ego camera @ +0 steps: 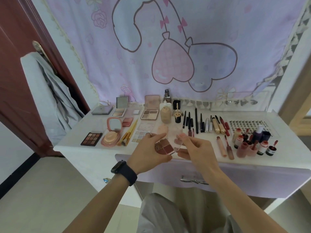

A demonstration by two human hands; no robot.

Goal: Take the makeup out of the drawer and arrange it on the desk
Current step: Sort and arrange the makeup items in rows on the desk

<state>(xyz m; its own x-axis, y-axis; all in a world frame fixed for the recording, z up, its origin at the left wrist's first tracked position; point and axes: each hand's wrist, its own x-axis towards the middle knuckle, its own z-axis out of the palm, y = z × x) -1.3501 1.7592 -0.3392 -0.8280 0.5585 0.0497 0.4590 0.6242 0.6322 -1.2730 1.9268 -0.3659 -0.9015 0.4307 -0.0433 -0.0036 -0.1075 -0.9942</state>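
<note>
Left grip (148, 153) clasps a finger-hidden red palette (164, 146), right grip (196, 148) pinches its hazy clear lid (179, 142).

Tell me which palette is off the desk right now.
The small palette of red-brown pans: the left hand grips its base and the right hand pinches its clear lid, while the other palettes lie on the desk.

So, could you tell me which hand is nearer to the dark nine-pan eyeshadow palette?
Left. The left hand sits right of the eyeshadow palette, beyond the pink compact; the right hand is farther right again.
</note>
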